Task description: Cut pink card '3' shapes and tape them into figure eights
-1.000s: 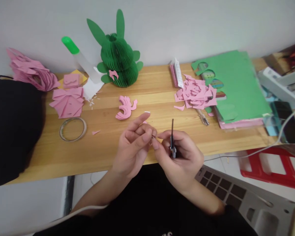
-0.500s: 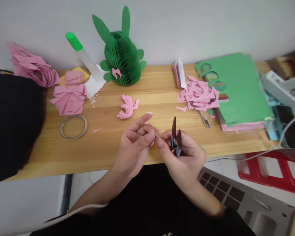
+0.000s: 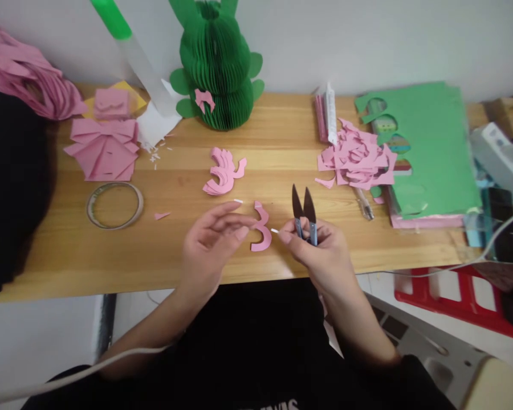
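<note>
My right hand point(image 3: 325, 245) is wrapped round small snips point(image 3: 309, 208), their two dark blades pointing away from me and slightly apart. At the tips of its thumb and forefinger is a tiny white strip point(image 3: 275, 230). My left hand point(image 3: 214, 242) has its fingers apart, with another white strip point(image 3: 238, 200) at the index fingertip. Just beside its fingertips lies a curved pink paper cutout point(image 3: 263, 234), shaped like a 3; whether they touch is unclear. Behind it, a stack of similar pink cutouts point(image 3: 223, 173) rests on the wooden table point(image 3: 188, 262).
A green honeycomb-paper figure point(image 3: 216, 62) stands at the back. Left are a tape roll point(image 3: 89, 213), folded pink paper point(image 3: 106, 151) and a glue stick point(image 3: 149, 71). Right are pink scraps point(image 3: 354, 159), a cutter knife point(image 3: 365, 205), green sheets point(image 3: 436, 148) and a phone point(image 3: 502, 225).
My hands have come apart, the left moving leftward, uncovering the pink cutout. The white strip now shows at my right fingertips. The snips' blades have swung into clearer view as the camera tilted down.
</note>
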Tool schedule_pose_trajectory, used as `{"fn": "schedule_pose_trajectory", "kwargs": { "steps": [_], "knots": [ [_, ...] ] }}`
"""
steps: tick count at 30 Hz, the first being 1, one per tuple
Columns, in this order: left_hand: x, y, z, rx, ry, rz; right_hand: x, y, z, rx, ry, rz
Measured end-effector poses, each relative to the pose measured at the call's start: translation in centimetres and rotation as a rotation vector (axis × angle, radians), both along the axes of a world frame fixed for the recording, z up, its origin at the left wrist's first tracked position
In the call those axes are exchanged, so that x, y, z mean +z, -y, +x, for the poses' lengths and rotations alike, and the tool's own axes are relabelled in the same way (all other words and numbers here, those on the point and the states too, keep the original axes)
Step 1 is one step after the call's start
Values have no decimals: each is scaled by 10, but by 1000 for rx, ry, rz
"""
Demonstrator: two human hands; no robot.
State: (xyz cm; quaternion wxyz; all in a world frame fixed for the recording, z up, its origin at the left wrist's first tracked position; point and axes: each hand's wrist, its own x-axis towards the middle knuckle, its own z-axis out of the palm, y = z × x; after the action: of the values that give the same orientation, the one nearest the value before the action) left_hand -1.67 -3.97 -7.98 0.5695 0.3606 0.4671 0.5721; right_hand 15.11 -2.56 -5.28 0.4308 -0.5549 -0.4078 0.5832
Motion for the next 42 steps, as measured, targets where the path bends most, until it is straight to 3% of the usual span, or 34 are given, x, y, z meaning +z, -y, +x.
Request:
{"fn": "schedule_pose_trajectory", "kwargs": {
  "steps": [4, 8, 12, 16, 25, 42],
  "knots": [
    [-10, 5, -29, -100, -547, 177, -14, -11, 13, 129, 109, -153],
    [-13, -8, -51, -366, -975, 615, -22, -20, 15, 223, 175, -246],
    [-11, -29, -53, -574, -1067, 995, -21, -23, 12, 274, 230, -255],
    [-14, -38, -49, -639, -1036, 1197, -20, -25, 9, 308, 283, -275],
    [-23, -36, -49, -697, -1090, 1222, -20, -29, 2, 284, 346, -353],
    [-28, -35, -49, -761, -981, 1056, -17, -32, -3, 264, 475, -357]
  ]
}}
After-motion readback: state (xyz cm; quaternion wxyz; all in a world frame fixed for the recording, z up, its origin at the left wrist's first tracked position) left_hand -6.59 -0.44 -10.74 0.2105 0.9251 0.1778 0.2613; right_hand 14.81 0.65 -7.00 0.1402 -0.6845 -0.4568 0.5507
